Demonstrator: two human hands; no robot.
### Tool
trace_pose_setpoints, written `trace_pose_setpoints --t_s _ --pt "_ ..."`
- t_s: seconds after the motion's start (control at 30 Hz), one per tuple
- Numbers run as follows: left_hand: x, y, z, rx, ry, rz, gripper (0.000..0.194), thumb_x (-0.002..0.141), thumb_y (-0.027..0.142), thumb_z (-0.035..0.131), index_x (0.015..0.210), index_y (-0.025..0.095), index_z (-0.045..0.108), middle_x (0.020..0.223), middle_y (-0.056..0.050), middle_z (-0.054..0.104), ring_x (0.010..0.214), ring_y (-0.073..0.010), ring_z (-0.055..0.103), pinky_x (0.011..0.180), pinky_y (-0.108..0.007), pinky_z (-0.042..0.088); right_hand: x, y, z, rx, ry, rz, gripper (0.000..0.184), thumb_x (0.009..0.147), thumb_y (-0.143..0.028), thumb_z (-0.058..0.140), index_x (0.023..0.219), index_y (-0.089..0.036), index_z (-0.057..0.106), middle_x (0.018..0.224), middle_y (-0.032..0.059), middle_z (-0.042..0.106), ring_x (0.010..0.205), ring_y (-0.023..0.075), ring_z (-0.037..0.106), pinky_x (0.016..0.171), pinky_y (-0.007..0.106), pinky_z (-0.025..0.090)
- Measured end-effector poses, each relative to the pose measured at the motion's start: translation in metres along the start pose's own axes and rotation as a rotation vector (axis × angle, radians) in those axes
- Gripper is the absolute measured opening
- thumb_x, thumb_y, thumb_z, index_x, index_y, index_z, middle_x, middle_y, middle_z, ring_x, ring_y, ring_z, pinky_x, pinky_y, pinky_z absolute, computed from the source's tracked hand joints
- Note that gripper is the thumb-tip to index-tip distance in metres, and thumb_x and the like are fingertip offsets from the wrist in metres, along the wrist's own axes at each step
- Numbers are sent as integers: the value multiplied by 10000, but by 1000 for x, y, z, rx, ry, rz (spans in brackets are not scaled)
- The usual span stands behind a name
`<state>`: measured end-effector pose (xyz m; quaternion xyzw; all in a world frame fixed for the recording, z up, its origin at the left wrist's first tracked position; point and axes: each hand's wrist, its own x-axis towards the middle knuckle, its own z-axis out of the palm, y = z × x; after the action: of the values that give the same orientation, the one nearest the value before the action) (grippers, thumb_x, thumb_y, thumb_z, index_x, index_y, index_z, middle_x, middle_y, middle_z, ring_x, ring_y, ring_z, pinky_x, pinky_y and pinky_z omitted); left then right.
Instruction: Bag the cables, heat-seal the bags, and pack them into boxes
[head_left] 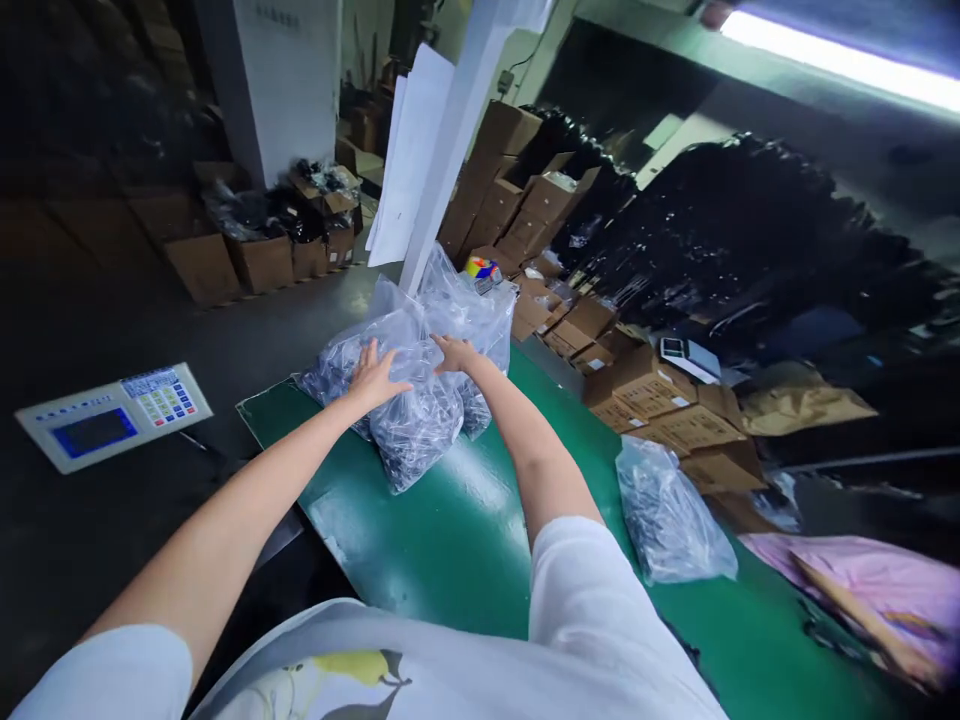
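Several clear plastic bags (420, 420) filled with small dark parts are piled at the far end of a green table (465, 540). My left hand (373, 378) lies flat on top of the pile with fingers spread. My right hand (454, 353) rests on the pile just beside it, fingers reaching over the upper bag (472, 310). Neither hand grips anything. Another filled clear bag (670, 513) lies alone on the table to the right of my right arm.
A control panel with a blue screen (112, 415) sits at left. Stacked cardboard boxes (660, 400) crowd the table's right side, more boxes (255, 255) stand on the floor behind. A pink sheet (877, 585) lies at far right. White boards (427, 150) lean behind the pile.
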<state>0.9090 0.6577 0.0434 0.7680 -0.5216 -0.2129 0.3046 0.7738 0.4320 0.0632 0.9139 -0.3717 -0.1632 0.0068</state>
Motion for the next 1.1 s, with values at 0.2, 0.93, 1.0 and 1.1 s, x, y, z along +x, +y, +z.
trace_pose_setpoints --t_s 0.2,0.93,1.0,1.1 --pt "27 -4 46 6 -116 -77 391 982 178 563 1364 106 520 1321 -198 672 1246 -300 655 1086 -384 489 4 11 15 -170 -42 -73 463 994 -314 632 1416 -129 579 1324 199 670 1253 341 615 1095 463 436" --pt "-328 -133 -64 154 -221 -135 700 979 129 466 1634 141 219 1265 -183 685 1104 -296 706 910 -366 563 -221 -293 33 358 253 -934 496 1112 -424 314 746 -213 573 681 34 582 580 147 547 582 258 391" --pt "-334 -166 -48 117 -221 -261 679 958 81 442 1614 130 271 1290 -190 691 1122 -293 713 915 -356 568 -216 -325 63 347 128 -935 481 1113 -417 320 799 -205 616 745 51 639 630 152 599 614 249 413" --pt "-341 -230 -25 32 -309 -394 676 960 190 578 1592 172 336 1276 -159 721 1098 -293 733 915 -333 569 -205 -364 118 308 -73 -855 401 1106 -369 366 908 -198 671 893 76 717 762 178 682 669 251 450"
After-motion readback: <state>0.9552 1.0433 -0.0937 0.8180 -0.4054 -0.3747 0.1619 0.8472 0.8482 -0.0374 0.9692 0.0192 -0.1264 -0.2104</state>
